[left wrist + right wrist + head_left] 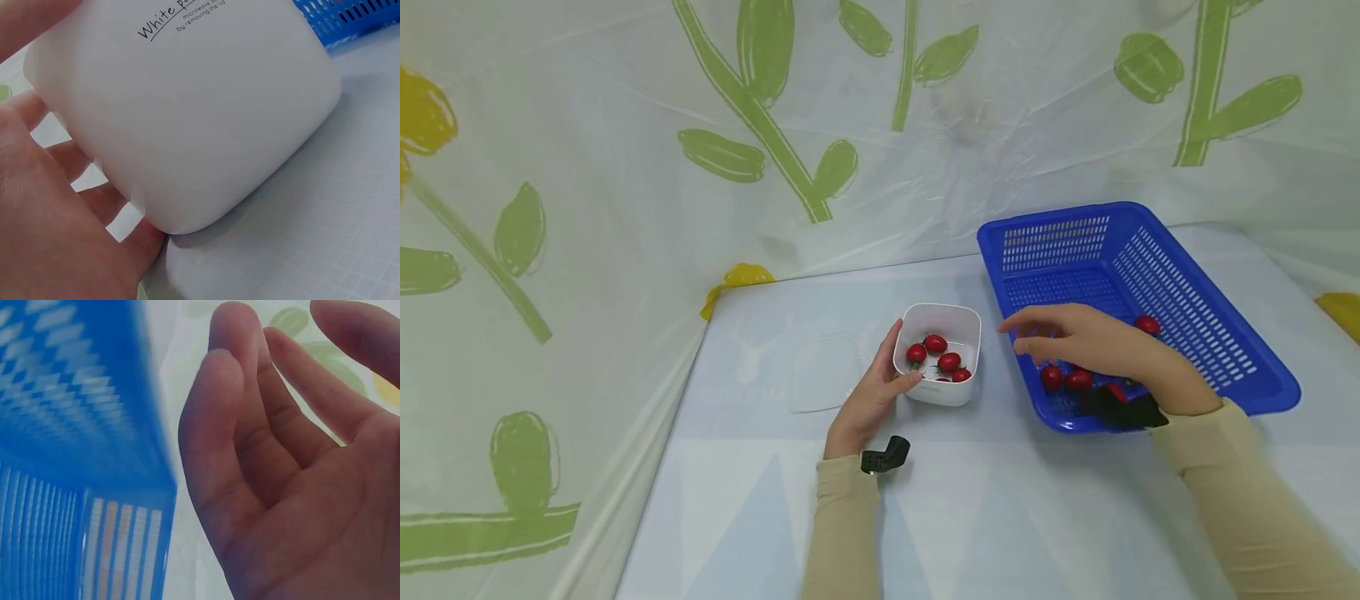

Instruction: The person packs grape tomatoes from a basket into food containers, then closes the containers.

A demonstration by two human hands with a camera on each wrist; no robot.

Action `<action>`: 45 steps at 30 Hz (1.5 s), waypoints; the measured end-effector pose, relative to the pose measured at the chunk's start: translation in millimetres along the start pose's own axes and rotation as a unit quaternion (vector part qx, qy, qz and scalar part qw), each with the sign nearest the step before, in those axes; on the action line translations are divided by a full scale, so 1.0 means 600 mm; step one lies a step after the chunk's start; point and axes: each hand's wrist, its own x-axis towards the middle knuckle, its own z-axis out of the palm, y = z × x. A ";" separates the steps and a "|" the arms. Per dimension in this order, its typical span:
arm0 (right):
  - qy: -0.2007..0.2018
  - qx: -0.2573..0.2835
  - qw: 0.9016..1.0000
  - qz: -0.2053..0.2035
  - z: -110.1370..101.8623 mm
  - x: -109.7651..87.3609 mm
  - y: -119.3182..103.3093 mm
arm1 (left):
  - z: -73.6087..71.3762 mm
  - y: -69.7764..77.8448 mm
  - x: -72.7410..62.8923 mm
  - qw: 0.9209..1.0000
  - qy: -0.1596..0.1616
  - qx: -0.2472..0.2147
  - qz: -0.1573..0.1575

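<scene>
My left hand point(871, 398) holds a small white square plastic container point(942, 393) on the table, with the thumb at its near rim and the fingers along its left side. Several red cherry tomatoes point(949, 362) lie inside it. In the left wrist view, printed lettering shows on the container's wall point(187, 125). My right hand point(1086, 337) hovers over the left side of a blue plastic basket point(1217, 333), palm down. Its fingers are loosely bent, and the right wrist view shows nothing between them. Below that hand, more cherry tomatoes point(1051, 378) lie in the basket, partly hidden by the wrist.
A clear, flat, squarish lid point(825, 375) lies on the table left of the container. The pale patterned tablecloth point(737, 517) runs back to a hanging leaf-print sheet point(887, 192). The basket's raised left wall stands between its tomatoes and the container.
</scene>
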 end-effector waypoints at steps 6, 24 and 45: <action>-0.005 -0.007 1.000 0.016 -0.029 -0.008 0.041 | -0.005 -0.014 0.005 1.000 0.015 -0.013 -0.003; -0.019 0.016 0.994 0.108 -0.105 -0.022 0.174 | 0.000 -0.001 -0.001 1.000 0.009 -0.020 0.009; -0.068 -0.036 0.976 0.202 -0.118 -0.025 0.226 | 0.008 -0.003 0.002 1.000 0.007 -0.023 0.001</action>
